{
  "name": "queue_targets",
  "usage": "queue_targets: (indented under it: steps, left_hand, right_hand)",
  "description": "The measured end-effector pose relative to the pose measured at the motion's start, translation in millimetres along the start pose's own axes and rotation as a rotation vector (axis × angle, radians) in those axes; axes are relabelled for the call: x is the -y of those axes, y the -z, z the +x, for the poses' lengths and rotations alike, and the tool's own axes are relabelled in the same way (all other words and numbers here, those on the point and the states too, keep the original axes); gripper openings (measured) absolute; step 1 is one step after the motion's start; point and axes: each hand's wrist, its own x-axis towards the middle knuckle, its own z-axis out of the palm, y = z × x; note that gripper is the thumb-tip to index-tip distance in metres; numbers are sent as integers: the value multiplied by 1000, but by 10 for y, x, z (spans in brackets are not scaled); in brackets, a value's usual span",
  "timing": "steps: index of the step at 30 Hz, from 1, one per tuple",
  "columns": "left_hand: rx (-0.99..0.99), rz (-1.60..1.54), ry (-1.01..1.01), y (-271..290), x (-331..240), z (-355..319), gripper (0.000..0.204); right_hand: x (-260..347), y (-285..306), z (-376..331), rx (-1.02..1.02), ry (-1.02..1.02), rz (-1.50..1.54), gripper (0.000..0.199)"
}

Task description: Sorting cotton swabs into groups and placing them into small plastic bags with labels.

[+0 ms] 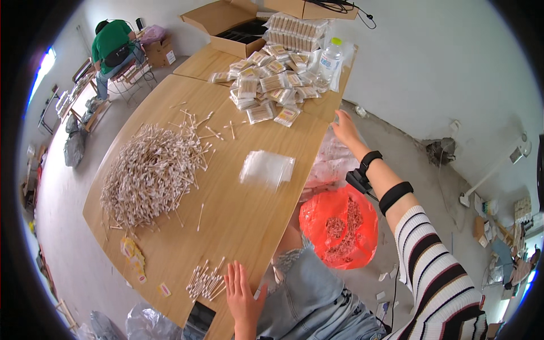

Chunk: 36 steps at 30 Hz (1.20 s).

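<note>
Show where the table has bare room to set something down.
Bare table lies between the clear bags and the small swab cluster by the left hand, and between those bags and the big swab pile. The far end is crowded with swab packets, a bottle and an open box.

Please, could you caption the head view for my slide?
Bare left hand beside a small pile of white-tipped cotton swabs on a light-brown wooden table, right hand near its edge.

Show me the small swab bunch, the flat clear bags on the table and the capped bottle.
Small swab bunch (205, 282): head view, middle of the bunch.
Flat clear bags (265, 168): head view, middle of the stack.
Capped bottle (328, 63): head view, middle of its body.
</note>
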Motion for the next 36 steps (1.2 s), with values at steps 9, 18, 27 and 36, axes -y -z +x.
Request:
queue_targets:
  steps: [9, 18, 27, 36]
  left_hand:
    - [171, 36, 129, 117, -110, -18, 82]
    - [183, 18, 118, 162, -127, 4, 83]
    - [163, -1, 117, 140, -135, 2, 83]
    - [146, -8, 129, 172, -154, 0, 86]
  right_hand:
    - [-92, -145, 785, 194, -20, -572, 54]
    - [-208, -195, 1292, 300, 19, -724, 56]
    - [-376, -255, 1319, 66, 207, -847, 59]
    - [-176, 41, 701, -226, 108, -346, 68]
